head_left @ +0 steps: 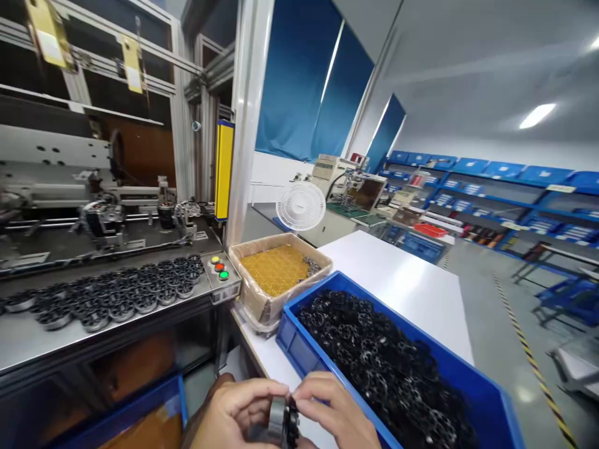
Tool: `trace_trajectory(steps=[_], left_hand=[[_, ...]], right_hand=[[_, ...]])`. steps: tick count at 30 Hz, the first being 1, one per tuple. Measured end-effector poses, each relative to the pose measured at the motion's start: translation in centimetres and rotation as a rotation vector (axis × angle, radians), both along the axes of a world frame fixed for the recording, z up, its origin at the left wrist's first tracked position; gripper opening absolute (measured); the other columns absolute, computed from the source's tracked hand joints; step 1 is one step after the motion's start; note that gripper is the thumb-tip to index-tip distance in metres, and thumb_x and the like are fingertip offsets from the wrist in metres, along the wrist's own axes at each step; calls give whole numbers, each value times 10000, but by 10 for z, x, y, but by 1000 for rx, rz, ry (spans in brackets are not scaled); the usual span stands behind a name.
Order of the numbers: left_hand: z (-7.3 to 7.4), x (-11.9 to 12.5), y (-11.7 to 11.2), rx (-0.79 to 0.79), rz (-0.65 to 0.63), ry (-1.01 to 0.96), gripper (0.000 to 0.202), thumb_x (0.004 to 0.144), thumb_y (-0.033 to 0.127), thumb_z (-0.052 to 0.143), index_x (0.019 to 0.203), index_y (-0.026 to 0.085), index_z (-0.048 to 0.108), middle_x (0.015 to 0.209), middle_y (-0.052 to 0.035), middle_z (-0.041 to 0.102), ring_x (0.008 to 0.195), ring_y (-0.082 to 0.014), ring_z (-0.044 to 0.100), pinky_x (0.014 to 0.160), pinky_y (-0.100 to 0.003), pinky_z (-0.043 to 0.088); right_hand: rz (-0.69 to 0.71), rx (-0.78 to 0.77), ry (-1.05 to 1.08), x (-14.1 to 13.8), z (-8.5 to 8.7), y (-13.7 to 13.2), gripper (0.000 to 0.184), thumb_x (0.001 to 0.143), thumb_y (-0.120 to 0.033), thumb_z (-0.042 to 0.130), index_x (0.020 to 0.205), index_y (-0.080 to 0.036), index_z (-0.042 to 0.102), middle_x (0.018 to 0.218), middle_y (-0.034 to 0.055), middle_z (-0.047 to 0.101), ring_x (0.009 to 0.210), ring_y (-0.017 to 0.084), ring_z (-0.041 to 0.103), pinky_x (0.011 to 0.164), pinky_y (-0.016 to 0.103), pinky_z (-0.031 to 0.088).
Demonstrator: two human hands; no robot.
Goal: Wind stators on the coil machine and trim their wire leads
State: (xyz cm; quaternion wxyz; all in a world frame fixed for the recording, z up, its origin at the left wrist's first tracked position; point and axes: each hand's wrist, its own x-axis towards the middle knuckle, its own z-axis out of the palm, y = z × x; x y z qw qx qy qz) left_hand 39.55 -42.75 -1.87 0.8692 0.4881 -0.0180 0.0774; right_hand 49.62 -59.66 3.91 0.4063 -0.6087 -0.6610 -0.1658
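Low in the view, my left hand (229,408) is closed around a grey metal ring (277,416), which stands on edge. A black spoked plastic piece (292,424) sits against the ring's right side, and my right hand (337,411) pinches it with thumb and fingers. Whether the two parts are fully seated together I cannot tell. Right of my hands, a blue bin (306,352) is filled with similar black plastic pieces (374,349). Rows of rings with black inserts (135,290) stand on the machine's metal ledge at the left.
A plastic-lined carton (255,305) with yellow divider material and some metal rings stands behind the blue bin. The machine's button box (219,274) juts out near it. Farther back are a white table (402,268), a white fan (301,206) and blue shelving (496,178).
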Motion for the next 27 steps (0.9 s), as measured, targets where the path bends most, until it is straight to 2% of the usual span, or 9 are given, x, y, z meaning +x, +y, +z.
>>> trace_trajectory(steps=[3,8,12,18,23,27], left_hand=[[0,3,-6,28,-40,-9,504,546,149,894,1025,197,745,933,-81,789,882,-254,737,832,-356,563],[10,5,-7,28,-36,-47,495,549,151,895,1016,213,742,935,-71,797,883,-241,743,810,-317,574],[16,6,-8,-10,-23,-51,523,533,83,887,1016,226,747,959,-67,800,898,-232,745,792,-278,578],[22,5,-8,-59,-7,-60,543,502,-47,842,967,223,771,907,-40,807,855,-210,753,765,-237,577],[22,3,-7,-59,-20,-49,583,496,-94,817,973,239,775,916,-31,807,855,-197,753,756,-213,574],[17,2,-6,-76,-58,41,591,463,-67,850,966,235,778,891,-46,810,863,-228,754,740,-245,586]], right_hand=[[1,-20,1,4,0,-1,309,950,-296,506,1240,-189,497,978,115,644,901,213,609,760,363,569],[49,-53,22,5,1,-2,288,934,-210,506,1214,-144,509,1011,134,627,939,218,587,799,379,560],[39,-63,37,2,2,-3,340,886,-105,541,1223,-137,503,1036,142,623,965,228,586,814,389,561],[2,-23,43,1,5,-2,430,850,-94,595,1263,-100,475,1030,148,622,965,231,594,832,403,560],[20,-41,-2,4,8,-3,349,839,-120,629,1172,-84,531,986,146,621,934,231,591,805,394,562],[37,-25,-82,3,12,-3,273,856,-92,596,1126,-71,558,944,152,643,897,226,604,765,376,569]])
